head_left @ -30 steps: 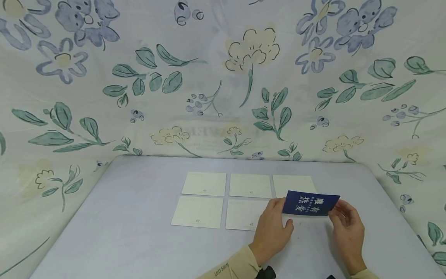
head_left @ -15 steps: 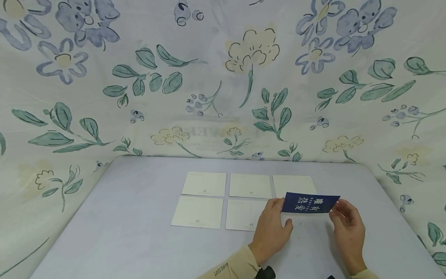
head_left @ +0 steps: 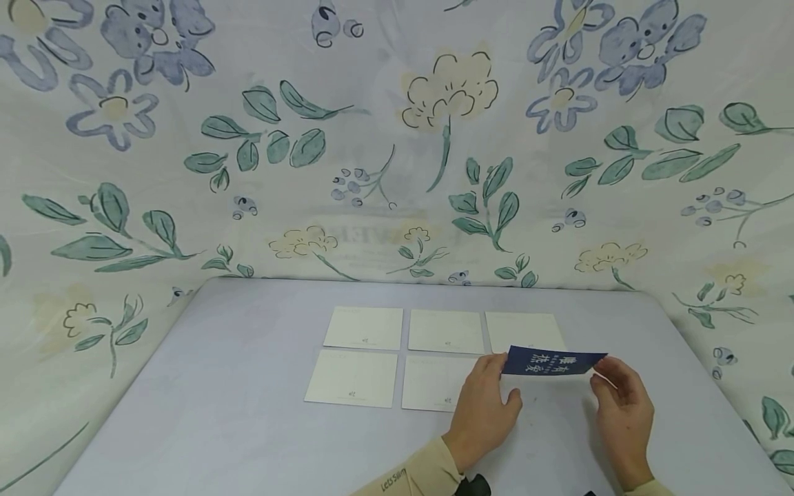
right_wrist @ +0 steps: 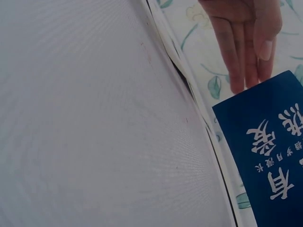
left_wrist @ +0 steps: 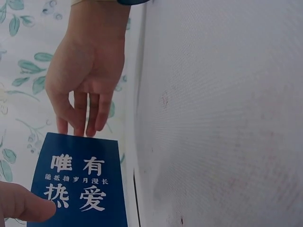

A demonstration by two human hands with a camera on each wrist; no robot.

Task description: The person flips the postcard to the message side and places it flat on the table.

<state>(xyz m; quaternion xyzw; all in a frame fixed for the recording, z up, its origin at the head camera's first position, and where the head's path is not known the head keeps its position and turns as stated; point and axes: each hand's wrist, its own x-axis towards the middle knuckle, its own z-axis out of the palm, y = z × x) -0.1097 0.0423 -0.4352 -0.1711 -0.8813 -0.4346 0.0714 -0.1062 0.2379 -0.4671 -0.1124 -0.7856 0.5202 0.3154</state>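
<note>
A dark blue card (head_left: 552, 361) with large white characters is held raised and tilted between two hands in the head view. My left hand (head_left: 486, 399) touches its left edge with the fingertips, the thumb standing apart. At the opposite edge my right hand (head_left: 625, 417) touches the card with its fingertips. In the left wrist view the right fingers reach straight down to the card (left_wrist: 78, 175), and the left thumb (left_wrist: 28, 203) lies in front of its lower left part. The right wrist view catches the left fingers, straight, at the card's edge (right_wrist: 265, 142).
Several cream cards (head_left: 362, 327) lie in two rows on the light table (head_left: 217, 386). The left hand partly covers one front-row card (head_left: 431, 382); the blue card hangs just before the back right card (head_left: 521, 329). A floral cloth (head_left: 397, 138) rises behind the table.
The blue card has tipped flatter, so its printed face looks narrower in the head view. My right hand has shifted slightly right, and its thumb now stands off the card. The left hand keeps its place.
</note>
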